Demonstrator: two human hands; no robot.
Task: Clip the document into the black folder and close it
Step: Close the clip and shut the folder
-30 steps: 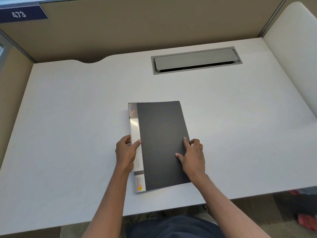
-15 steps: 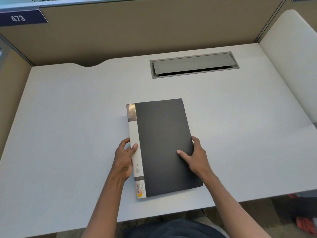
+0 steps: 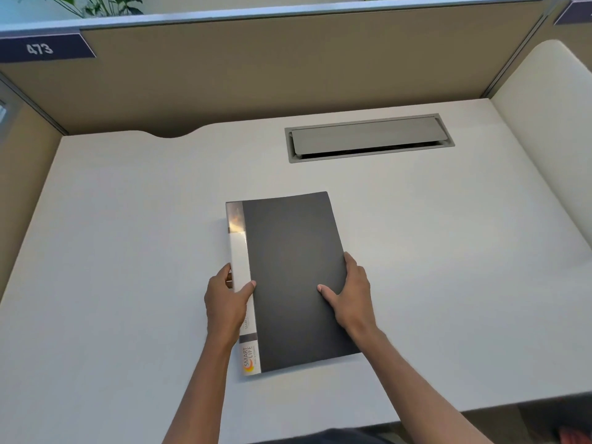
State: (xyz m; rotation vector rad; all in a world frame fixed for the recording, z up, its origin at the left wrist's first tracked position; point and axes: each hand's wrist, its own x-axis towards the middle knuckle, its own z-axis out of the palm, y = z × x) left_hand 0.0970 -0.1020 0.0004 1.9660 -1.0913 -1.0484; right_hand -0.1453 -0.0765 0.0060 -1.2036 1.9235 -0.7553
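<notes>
The black folder [image 3: 290,267] lies closed on the white desk, its white labelled spine to the left. My left hand [image 3: 226,302] grips the spine edge, thumb on top and fingers curled round the side. My right hand [image 3: 350,293] holds the folder's right edge, thumb resting on the black cover and fingers wrapped over the edge. No document is visible; the cover hides whatever is inside.
The white desk [image 3: 448,267] stretches to both sides of the folder. A grey cable hatch [image 3: 368,139] is set into it at the back. Tan partition walls [image 3: 256,75] close the back and left; a cream panel [image 3: 544,139] stands at the right.
My right hand slid from flat on the cover to the folder's right edge and took hold of it. My left hand closed round the spine. The folder shifted slightly on the desk.
</notes>
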